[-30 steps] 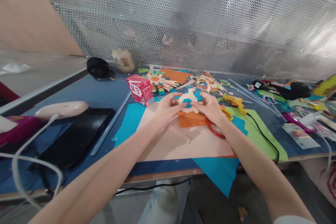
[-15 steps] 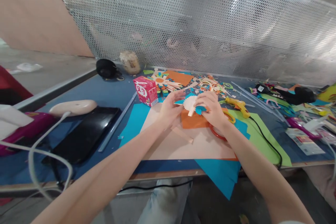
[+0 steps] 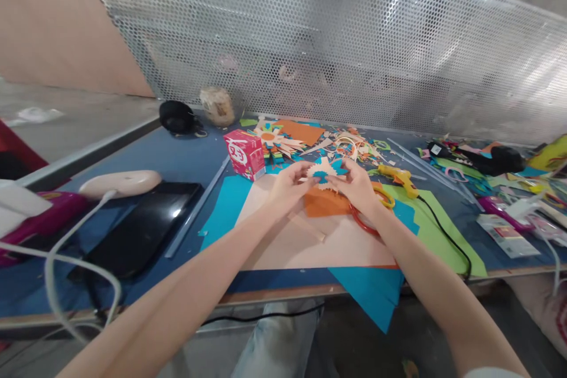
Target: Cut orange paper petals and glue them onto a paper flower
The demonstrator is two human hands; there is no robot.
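1. Perforated steel screen (image 3: 310, 41) stands behind the grip and closes off the far side of the workbench.
2. Blue table (image 3: 177, 156) stretches out on both sides of the grip and is covered in craft paper.
3. A peach sheet (image 3: 305, 242) lies flat below the grip on the near side, under both forearms.
4. A black tablet (image 3: 142, 230) rests flat, well to the left of the grip.
5. A green sheet (image 3: 438, 230) lies to the right of the grip, with a black cord running across it.
6. An orange piece of paper (image 3: 325, 204) sits directly beneath the grip, on top of the peach sheet.
7. A red carton (image 3: 244, 153) stands upright, left of the grip and slightly beyond it.
8. A yellow glue gun (image 3: 398, 176) lies on its side just right of the grip, near the right wrist.
9. Red-handled scissors (image 3: 363, 221) lie under the right wrist, with one loop showing.
10. The left hand (image 3: 290, 186) pinches the left edge of the paper cut-out (image 3: 323, 172), thumb and fingertips closed on it.
11. The right hand (image 3: 357, 186) pinches the opposite edge in the same way.
12. The paper cut-out, peach with jagged points and a teal centre, is held between the two hands just above the orange piece of paper and clear of the table.
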